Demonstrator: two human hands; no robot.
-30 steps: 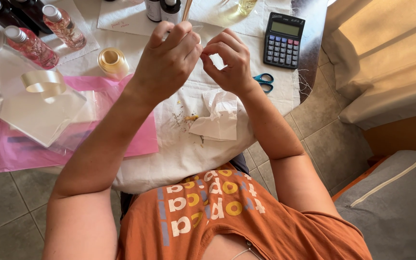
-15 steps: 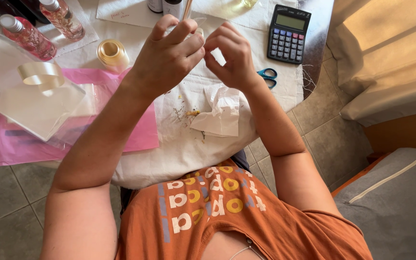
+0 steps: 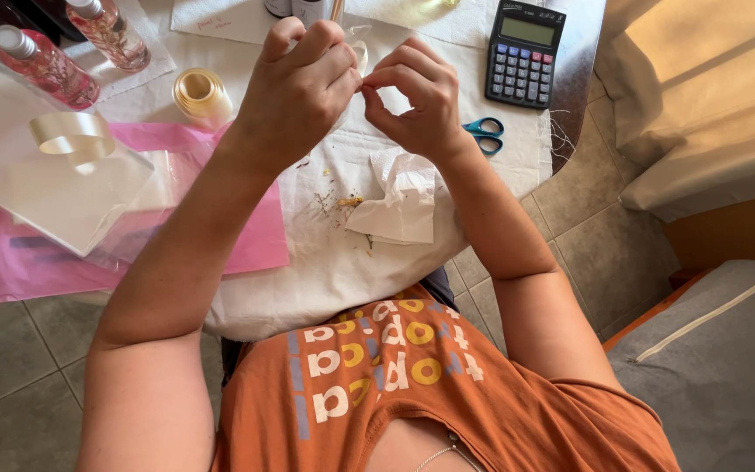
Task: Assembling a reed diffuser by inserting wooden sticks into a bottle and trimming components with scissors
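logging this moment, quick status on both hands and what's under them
Left hand and right hand raised, fingertips pinched together on something too small to tell. Crumpled tissue with dried bits on white cloth below. Scissors beside right wrist.

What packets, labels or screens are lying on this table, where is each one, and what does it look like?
Calculator: far right of the table, black, with a grey screen strip above rows of keys.
Two bottles: far left corner, clear with pink liquid and pale caps.
Clear plastic bag: left side, flat, on pink paper.
Paper slip: far edge, white, faint handwriting.
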